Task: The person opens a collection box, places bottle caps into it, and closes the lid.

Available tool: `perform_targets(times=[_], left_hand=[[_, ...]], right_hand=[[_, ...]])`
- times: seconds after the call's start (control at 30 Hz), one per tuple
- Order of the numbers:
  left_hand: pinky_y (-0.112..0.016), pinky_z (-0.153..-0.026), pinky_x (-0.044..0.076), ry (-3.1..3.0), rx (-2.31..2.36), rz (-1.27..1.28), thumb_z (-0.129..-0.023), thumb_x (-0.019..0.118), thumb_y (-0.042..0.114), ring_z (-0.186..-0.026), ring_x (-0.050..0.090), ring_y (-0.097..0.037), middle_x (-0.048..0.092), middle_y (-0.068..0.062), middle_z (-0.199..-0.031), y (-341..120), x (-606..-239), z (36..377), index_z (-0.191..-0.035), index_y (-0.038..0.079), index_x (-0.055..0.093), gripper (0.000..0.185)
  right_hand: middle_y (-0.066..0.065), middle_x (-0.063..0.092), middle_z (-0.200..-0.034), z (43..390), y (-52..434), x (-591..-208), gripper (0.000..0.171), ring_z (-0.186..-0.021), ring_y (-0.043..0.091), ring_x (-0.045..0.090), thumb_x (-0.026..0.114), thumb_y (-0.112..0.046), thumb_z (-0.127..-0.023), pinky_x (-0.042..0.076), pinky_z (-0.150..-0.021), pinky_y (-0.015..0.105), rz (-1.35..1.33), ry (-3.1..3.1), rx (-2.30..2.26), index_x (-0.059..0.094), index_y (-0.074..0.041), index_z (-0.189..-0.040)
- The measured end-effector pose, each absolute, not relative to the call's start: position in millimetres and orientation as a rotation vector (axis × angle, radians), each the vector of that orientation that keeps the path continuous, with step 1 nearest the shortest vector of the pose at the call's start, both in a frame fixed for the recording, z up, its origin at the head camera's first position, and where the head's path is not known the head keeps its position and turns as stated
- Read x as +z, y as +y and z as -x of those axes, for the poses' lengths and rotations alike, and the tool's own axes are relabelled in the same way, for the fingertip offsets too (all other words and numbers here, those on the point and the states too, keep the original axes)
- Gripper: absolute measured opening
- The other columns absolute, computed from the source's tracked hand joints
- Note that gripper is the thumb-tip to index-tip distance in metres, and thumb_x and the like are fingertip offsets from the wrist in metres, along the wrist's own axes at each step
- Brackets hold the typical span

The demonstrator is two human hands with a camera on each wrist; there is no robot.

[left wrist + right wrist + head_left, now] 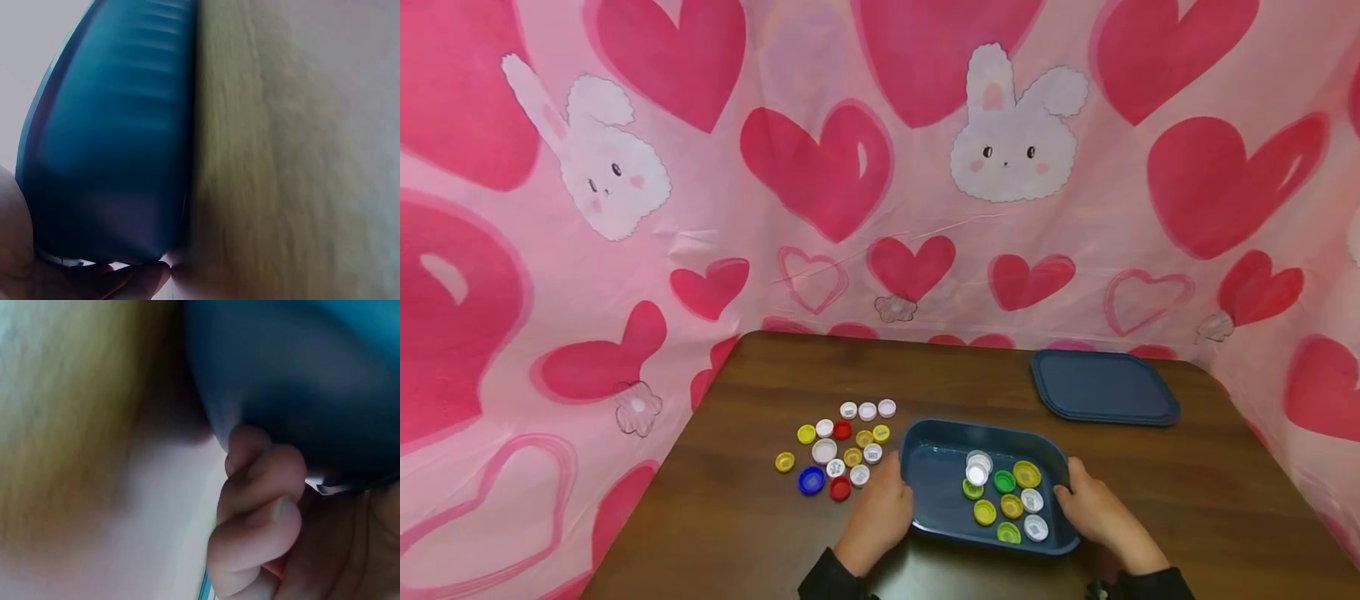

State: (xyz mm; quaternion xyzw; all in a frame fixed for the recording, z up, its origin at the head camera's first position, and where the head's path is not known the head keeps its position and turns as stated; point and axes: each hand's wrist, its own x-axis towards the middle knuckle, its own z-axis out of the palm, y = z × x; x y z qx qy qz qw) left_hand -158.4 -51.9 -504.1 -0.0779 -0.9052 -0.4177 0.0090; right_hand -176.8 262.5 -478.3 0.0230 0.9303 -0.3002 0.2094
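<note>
A dark blue rectangular tray [936, 479] sits low at the front of the wooden table, held at both ends. My left hand [880, 504] grips its left end; in the left wrist view the fingers [147, 278] bend around the tray's outer wall [119, 125]. At the opposite end my right hand [1097, 508] grips the rim with the thumb on top, and its curled fingers [262, 531] show beside the wall in the right wrist view. Inside lie several bottle caps: yellow [1027, 475], green [1004, 482] and white [1036, 527], with some white ones [977, 468] overlapping.
Left of the tray, several loose caps are spread on the table [722, 500], among them a blue cap [811, 480], red caps [840, 487] and white caps [824, 451]. A flat dark blue lid [1105, 386] lies at the back right. Heart-patterned cloth [820, 167] surrounds the table's far sides.
</note>
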Motion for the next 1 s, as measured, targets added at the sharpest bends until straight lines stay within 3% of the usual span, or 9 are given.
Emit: perform_targets(times=[0.17, 0.3, 0.47, 0.83, 1.0], left_hand=[[-0.056, -0.101, 0.048, -2.83, -1.269, 0.278, -0.094, 0.052, -0.001, -0.119, 0.061, -0.036, 0.063, -0.02, -0.126, -41, -510, 158, -0.133, -0.005, 0.053, 0.039], [-0.056, -0.099, 0.05, -2.838, -1.268, 0.262, -0.094, 0.053, 0.0, -0.115, 0.062, -0.035, 0.064, -0.02, -0.123, -39, -512, 159, -0.131, -0.005, 0.054, 0.037], [-0.058, -0.101, 0.048, -2.866, -1.287, 0.261, -0.096, 0.054, 0.003, -0.118, 0.06, -0.037, 0.062, -0.022, -0.127, -42, -507, 160, -0.134, -0.007, 0.051, 0.04], [-0.058, -0.103, 0.047, -2.869, -1.313, 0.377, -0.099, 0.058, 0.011, -0.121, 0.059, -0.035, 0.06, -0.02, -0.131, -49, -500, 166, -0.138, -0.004, 0.05, 0.042], [-0.059, -0.104, 0.046, -2.921, -1.385, 0.347, -0.101, 0.06, 0.023, -0.124, 0.058, -0.037, 0.057, -0.022, -0.136, -53, -495, 167, -0.142, -0.004, 0.046, 0.052]], right_hand=[[0.044, 0.049, -0.127, 174, 275, -481, 0.054, -0.11, 0.045, 0.059, 0.051, -0.015, -0.102, 0.05, -0.085, 0.053, -0.093, 2.579, -0.817, 0.025, 0.017, -0.137], [0.041, 0.053, -0.121, 175, 277, -483, 0.047, -0.102, 0.04, 0.061, 0.05, -0.015, -0.102, 0.051, -0.081, 0.05, -0.107, 2.58, -0.812, 0.029, 0.014, -0.133], [0.038, 0.053, -0.119, 178, 274, -482, 0.047, -0.096, 0.035, 0.059, 0.048, -0.015, -0.103, 0.05, -0.079, 0.047, -0.129, 2.552, -0.812, 0.027, 0.014, -0.133], [0.042, 0.05, -0.125, 179, 268, -472, 0.055, -0.1, 0.038, 0.058, 0.046, -0.018, -0.103, 0.049, -0.085, 0.053, -0.152, 2.581, -0.747, 0.023, 0.017, -0.138], [0.042, 0.048, -0.127, 179, 269, -474, 0.054, -0.101, 0.039, 0.058, 0.046, -0.018, -0.103, 0.05, -0.086, 0.054, -0.169, 2.578, -0.772, 0.023, 0.015, -0.139]])
